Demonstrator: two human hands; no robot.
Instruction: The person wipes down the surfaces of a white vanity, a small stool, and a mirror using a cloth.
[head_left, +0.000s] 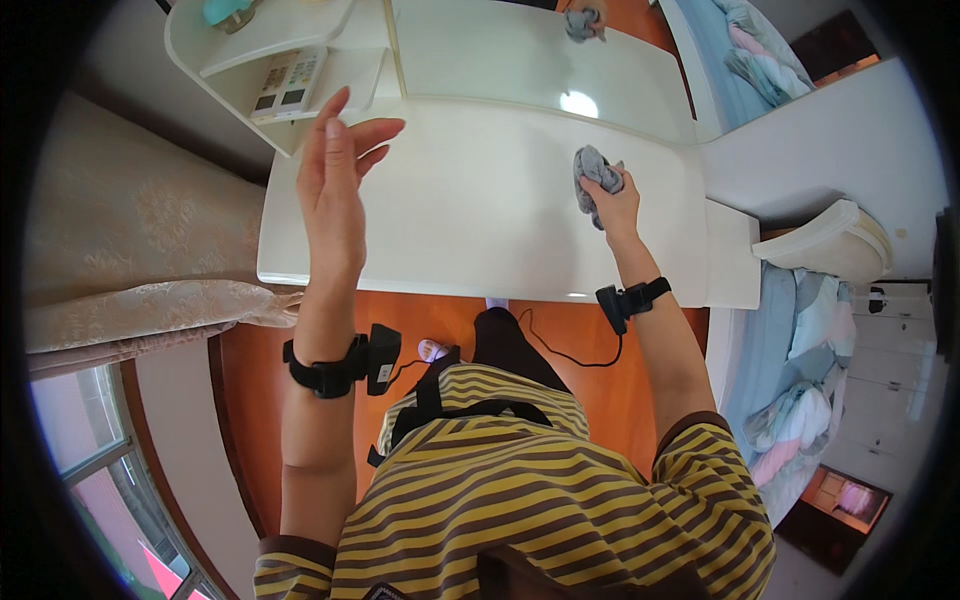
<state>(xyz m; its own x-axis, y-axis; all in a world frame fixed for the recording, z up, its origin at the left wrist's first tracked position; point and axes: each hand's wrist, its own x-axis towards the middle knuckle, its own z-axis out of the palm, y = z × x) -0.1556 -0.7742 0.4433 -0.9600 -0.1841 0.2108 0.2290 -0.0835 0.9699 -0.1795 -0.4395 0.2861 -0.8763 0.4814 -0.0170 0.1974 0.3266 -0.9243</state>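
A white dressing table (465, 202) spans the view before me, with a mirror (487, 60) along its back. My right hand (616, 202) grips a crumpled grey cloth (592, 180) over the right part of the tabletop; fingers behind the cloth are hidden. The mirror reflects this hand and cloth. My left hand (337, 165) is raised over the left part of the table, beside the shelf unit, its fingers apart and holding nothing. Each wrist wears a black strap with a small black device.
Left of the mirror, a white shelf unit (277, 56) holds remote controls (289, 82) and a turquoise-topped object (225, 11). A patterned curtain (150, 217) hangs at the left. On the right are a curved white headboard-like piece (825, 244) and a bed (772, 360). A black cable hangs near my legs.
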